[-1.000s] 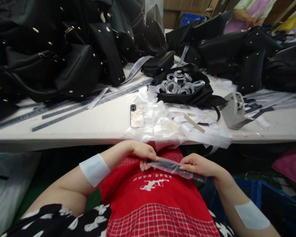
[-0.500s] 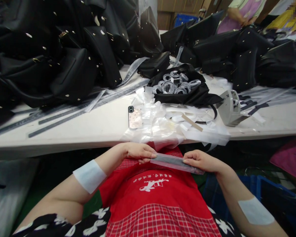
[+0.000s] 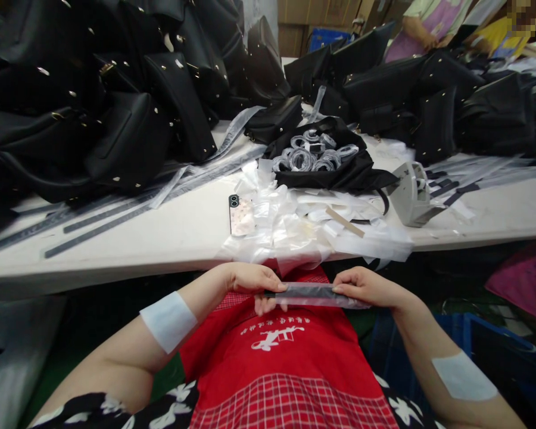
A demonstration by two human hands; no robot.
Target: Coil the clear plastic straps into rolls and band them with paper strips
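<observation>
While it lay level across the person's lap, the long narrow strip (image 3: 315,293) looked dark grey and flat, sheathed in a glossy clear sleeve that caught the light along its upper edge. It sat just below the front edge of the worktop (image 3: 161,235) and just above the red apron (image 3: 281,357), whose smooth cloth carried white print and a checked band lower down. The left hand (image 3: 250,279) was closed on the strip's left end, thumb on top and fingers curled beneath it. The right hand (image 3: 368,287) pinched the other end, fingers laid flat along the top, so the strip spanned the gap between the two hands. A white patch (image 3: 168,320) wrapped the left forearm, and another (image 3: 463,376) was stuck on the right.

Beyond the hands, a crumpled heap of thin clear plastic bags (image 3: 295,229) spilled over the pale worktop's edge, with a phone (image 3: 240,215) lying just beside it, back up. Farther back, a black cloth (image 3: 352,173) held a cluster of wrapped rings (image 3: 315,156). More long grey strips (image 3: 93,229) lay flat to the left. Stiff black bags (image 3: 129,131) with small metal studs were piled along the far side.
</observation>
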